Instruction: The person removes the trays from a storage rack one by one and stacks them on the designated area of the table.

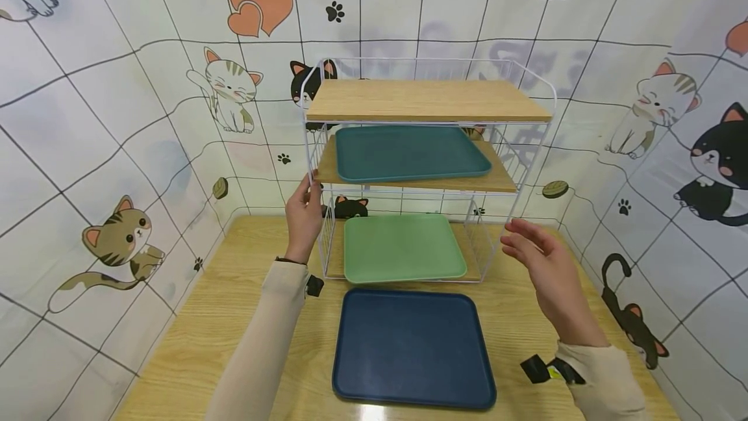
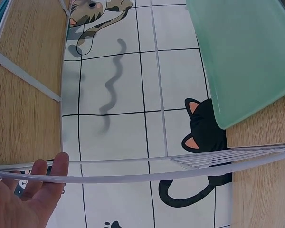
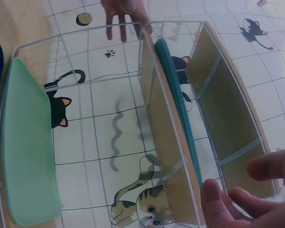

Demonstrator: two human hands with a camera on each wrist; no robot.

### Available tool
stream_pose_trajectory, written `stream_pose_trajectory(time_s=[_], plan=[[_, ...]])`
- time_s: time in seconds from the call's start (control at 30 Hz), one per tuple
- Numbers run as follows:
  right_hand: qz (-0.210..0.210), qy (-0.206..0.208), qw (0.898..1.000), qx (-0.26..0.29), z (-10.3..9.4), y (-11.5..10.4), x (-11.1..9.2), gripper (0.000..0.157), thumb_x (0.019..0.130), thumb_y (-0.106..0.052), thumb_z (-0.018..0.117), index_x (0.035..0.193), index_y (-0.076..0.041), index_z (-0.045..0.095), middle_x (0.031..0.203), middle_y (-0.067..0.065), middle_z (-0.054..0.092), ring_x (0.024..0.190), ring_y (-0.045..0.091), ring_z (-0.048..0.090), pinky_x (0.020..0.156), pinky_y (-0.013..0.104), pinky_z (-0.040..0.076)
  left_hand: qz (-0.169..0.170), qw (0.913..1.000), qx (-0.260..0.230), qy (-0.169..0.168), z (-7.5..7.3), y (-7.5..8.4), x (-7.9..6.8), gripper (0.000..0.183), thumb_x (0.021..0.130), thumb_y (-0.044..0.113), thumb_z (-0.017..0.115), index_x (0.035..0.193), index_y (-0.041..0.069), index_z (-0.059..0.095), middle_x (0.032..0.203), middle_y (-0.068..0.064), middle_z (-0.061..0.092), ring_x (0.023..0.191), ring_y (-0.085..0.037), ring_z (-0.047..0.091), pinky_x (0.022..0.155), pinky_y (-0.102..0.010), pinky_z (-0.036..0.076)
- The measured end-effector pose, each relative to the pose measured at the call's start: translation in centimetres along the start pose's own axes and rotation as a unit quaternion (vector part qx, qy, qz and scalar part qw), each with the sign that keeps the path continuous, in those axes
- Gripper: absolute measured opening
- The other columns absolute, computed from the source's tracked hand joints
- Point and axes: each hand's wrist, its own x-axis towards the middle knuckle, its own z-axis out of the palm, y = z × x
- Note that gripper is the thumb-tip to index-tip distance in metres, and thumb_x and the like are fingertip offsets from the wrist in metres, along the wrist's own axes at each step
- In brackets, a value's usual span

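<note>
A white wire rack [image 1: 528, 167] with three wooden shelves stands on the table. On its middle shelf [image 1: 502, 174] lies a teal tray [image 1: 409, 153], and on the bottom shelf a light green tray [image 1: 403, 249]. My left hand [image 1: 302, 219] holds the rack's left side at the middle shelf; in the left wrist view the wire crosses in front of its fingers [image 2: 59, 166]. My right hand [image 1: 546, 271] is beside the rack's right side, thumb and fingers apart, holding nothing. Whether its fingertips touch the wire, I cannot tell.
A dark blue tray [image 1: 413, 349] lies on the wooden table [image 1: 187, 343] in front of the rack. The top shelf [image 1: 426, 99] is bare wood. Walls with a cat-print tile pattern [image 1: 117, 115] enclose the table at the back and both sides.
</note>
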Motion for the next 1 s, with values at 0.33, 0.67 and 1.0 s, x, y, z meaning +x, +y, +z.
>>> stream_pose_trajectory(time_s=[0.33, 0.67, 1.0], plan=[[-0.002, -0.024, 1.0, -0.013, -0.2, -2.8, 4.6, 0.06, 0.108, -0.027, 0.054, 0.153, 0.008, 0.037, 0.127, -0.005, 0.055, 0.106, 0.002, 0.062, 0.088, 0.013, 0.055, -0.003, 1.0, -0.004, -0.004, -0.1, 0.0, 0.0, 0.039, 0.11, 0.028, 0.049, 0.146, 0.015, 0.06, 0.132, -0.016, 0.067, 0.092, -0.007, 0.065, 0.062, -0.015, 0.05], [0.033, -0.05, 0.998, -0.022, 0.1, -4.6, 8.5, 0.065, 0.108, -0.033, 0.051, 0.159, 0.003, 0.03, 0.159, 0.025, 0.034, 0.115, 0.008, 0.058, 0.094, 0.013, 0.052, -0.001, 1.0, 0.001, -0.002, -0.1, 0.2, 0.2, 0.039, 0.11, 0.028, 0.049, 0.145, 0.014, 0.06, 0.134, -0.015, 0.066, 0.11, -0.029, 0.068, 0.067, -0.014, 0.055], [0.057, -0.052, 0.994, -0.081, 0.5, -5.0, 12.0, 0.064, 0.109, -0.037, 0.045, 0.161, -0.004, 0.028, 0.159, 0.021, 0.035, 0.129, 0.025, 0.052, 0.102, 0.027, 0.052, -0.008, 0.9999, 0.01, 0.001, 0.1, 0.3, 0.1, 0.039, 0.11, 0.028, 0.049, 0.145, 0.014, 0.061, 0.133, -0.017, 0.066, 0.106, -0.028, 0.067, 0.066, -0.013, 0.054]])
